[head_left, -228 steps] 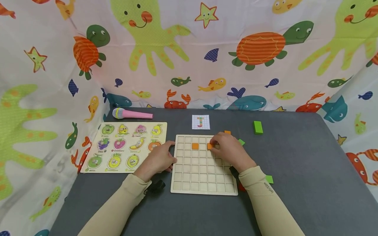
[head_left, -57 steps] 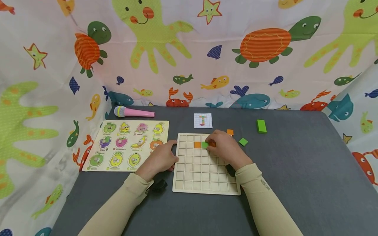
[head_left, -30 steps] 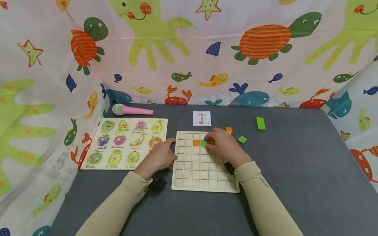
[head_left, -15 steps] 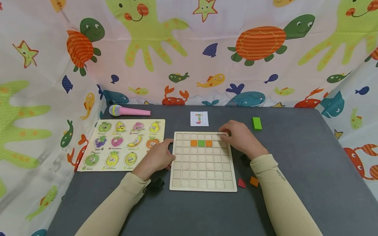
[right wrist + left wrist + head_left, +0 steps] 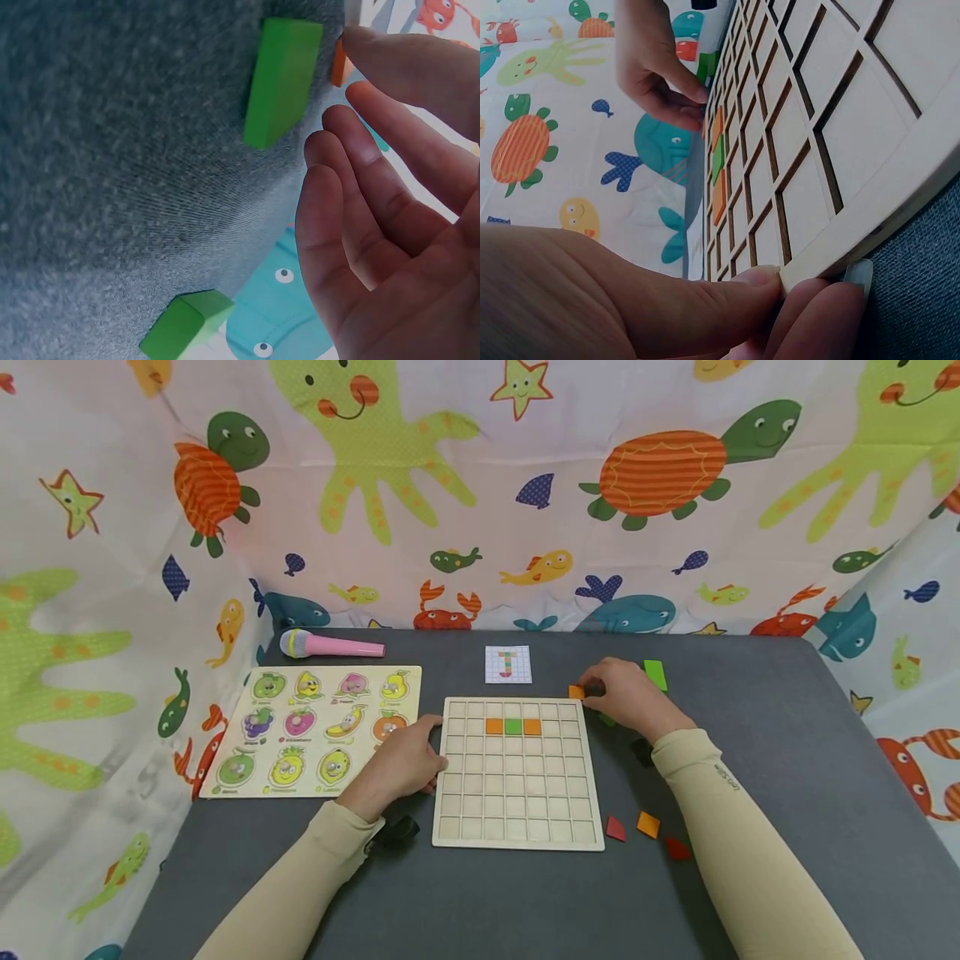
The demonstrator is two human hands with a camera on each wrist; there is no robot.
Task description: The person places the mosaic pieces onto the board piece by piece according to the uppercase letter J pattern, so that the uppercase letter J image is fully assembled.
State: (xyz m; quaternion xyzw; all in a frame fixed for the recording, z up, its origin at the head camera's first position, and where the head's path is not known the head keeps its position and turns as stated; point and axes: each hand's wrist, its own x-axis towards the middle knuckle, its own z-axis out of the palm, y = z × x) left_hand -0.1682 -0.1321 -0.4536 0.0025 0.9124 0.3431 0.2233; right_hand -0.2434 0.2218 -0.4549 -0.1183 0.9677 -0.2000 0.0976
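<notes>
My left hand (image 5: 397, 762) grips the left edge of a wooden grid board (image 5: 522, 843); in the left wrist view the thumb (image 5: 705, 307) lies at the rim with curled fingers beside it. One row of the board holds a green tile (image 5: 513, 727) between two orange tiles, a left one (image 5: 494, 726) and a right one (image 5: 532, 727). Just off the board's top right corner, my right hand (image 5: 633, 697) pinches a loose orange tile (image 5: 576, 692) by its sides, thumb and index fingertip at it. Its other fingers (image 5: 322, 202) stay clear of the tile.
Beyond the right hand sits a green block (image 5: 655, 674), with another green piece (image 5: 606, 720) partly under that hand. Red (image 5: 616, 828) and orange (image 5: 648, 824) pieces lie near the right forearm. A pattern card (image 5: 507, 665), fruit puzzle (image 5: 300, 718) and pink toy microphone (image 5: 341, 647) surround the board.
A green tile has come to lie between the two orange ones on the board. The right hand has left them and moved right to the loose orange tile. The left hand stays on the board.
</notes>
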